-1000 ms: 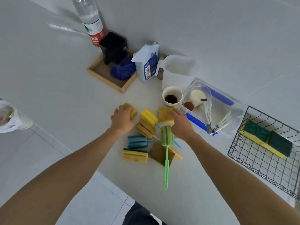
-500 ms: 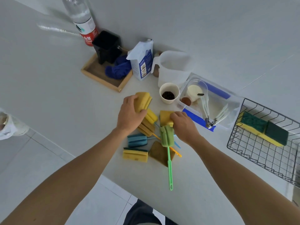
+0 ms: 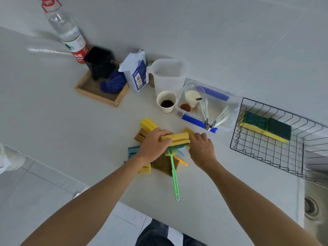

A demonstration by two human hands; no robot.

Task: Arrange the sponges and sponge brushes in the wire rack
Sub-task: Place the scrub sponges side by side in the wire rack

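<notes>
My left hand (image 3: 153,145) grips a yellow sponge with a green scouring face (image 3: 175,139) and holds it over the pile. My right hand (image 3: 202,150) sits at that sponge's right end, fingers curled onto a flat yellow sponge (image 3: 187,130) beneath. The pile holds more yellow sponges (image 3: 148,124), a teal sponge (image 3: 132,151), a brown sponge (image 3: 163,165) and a green-handled sponge brush (image 3: 174,178); orange and blue brush handles poke out. The black wire rack (image 3: 266,150) stands to the right with two yellow-green sponges (image 3: 255,121) along its far side.
Behind the pile are a paper cup (image 3: 166,103), a clear plastic box with tongs (image 3: 230,112), a white jug (image 3: 168,75), a white bag (image 3: 134,71), and a wooden tray (image 3: 99,98) beside a bottle (image 3: 69,32). A sink (image 3: 312,206) lies right of the rack.
My left hand picked a yellow sponge off the left of the pile and carried it right, up against my right hand. My right hand stayed on its yellow sponge.
</notes>
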